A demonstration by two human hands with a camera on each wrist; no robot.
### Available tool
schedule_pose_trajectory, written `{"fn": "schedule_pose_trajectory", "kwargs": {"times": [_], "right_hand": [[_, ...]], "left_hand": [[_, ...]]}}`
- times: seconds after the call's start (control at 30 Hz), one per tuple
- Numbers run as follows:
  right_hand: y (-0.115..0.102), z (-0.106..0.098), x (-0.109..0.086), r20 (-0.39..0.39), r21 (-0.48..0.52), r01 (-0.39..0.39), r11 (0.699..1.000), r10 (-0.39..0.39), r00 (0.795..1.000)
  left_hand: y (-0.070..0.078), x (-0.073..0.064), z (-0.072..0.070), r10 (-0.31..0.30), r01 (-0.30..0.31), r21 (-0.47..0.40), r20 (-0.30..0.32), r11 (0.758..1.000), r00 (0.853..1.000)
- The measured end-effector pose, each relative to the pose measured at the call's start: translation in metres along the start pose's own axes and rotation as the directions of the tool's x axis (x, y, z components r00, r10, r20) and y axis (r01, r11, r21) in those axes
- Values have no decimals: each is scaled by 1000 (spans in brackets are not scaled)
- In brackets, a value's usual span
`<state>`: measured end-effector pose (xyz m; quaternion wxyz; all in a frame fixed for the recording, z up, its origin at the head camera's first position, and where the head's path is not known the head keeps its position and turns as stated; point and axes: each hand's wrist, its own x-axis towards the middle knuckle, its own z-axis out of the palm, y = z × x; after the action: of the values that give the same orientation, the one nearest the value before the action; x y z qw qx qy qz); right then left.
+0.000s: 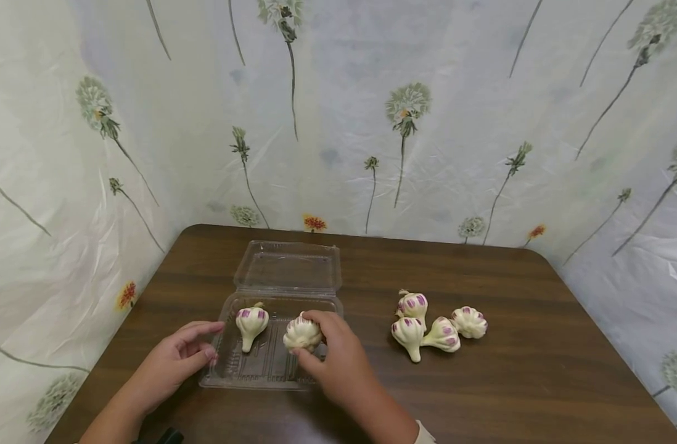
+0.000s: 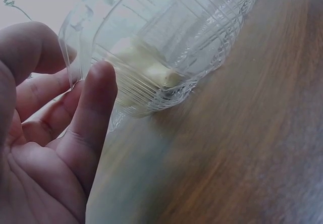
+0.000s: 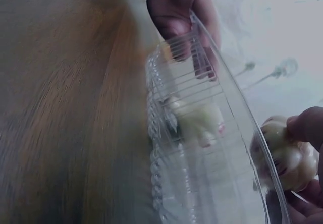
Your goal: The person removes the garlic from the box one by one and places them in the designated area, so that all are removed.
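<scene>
A clear plastic clamshell container lies on the table with its lid folded back. My left hand pinches its left rim; in the left wrist view the thumb is on the near side of the wall and fingers are behind it. Inside, toward the left, lies one white garlic bulb with purple patches, its stem pointing toward me. My right hand holds a second garlic bulb between thumb and fingers over the container's right half. The right wrist view has this held bulb at the rim's level.
Several more garlic bulbs sit in a cluster on the brown wooden table, right of the container. The open lid extends toward the back. A dandelion-patterned sheet hangs behind and at both sides.
</scene>
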<state>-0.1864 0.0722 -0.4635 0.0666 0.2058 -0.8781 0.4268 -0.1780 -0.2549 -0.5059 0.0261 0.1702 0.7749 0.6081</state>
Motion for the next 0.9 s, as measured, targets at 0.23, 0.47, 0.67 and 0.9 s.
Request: {"fn": "schedule_pose_trajectory", "kwargs": {"times": [0.23, 0.47, 0.67, 0.9], "right_hand": [[4, -5, -4, -46, 13, -7, 1000, 8, 999], [10, -6, -9, -87, 106, -18, 994, 27, 996], [13, -10, -11, -124, 136, -19, 991, 36, 992], [14, -17, -12, -134, 136, -65, 989, 84, 987]], "left_hand": [[1, 2, 0, -3, 3, 4, -1, 1000, 1000], [3, 0, 1, -1, 2, 3, -5, 1000, 1000], [3, -1, 0, 1, -1, -1, -6, 1000, 1000], [1, 0, 0, -7, 7, -6, 3, 1000, 1000]]}}
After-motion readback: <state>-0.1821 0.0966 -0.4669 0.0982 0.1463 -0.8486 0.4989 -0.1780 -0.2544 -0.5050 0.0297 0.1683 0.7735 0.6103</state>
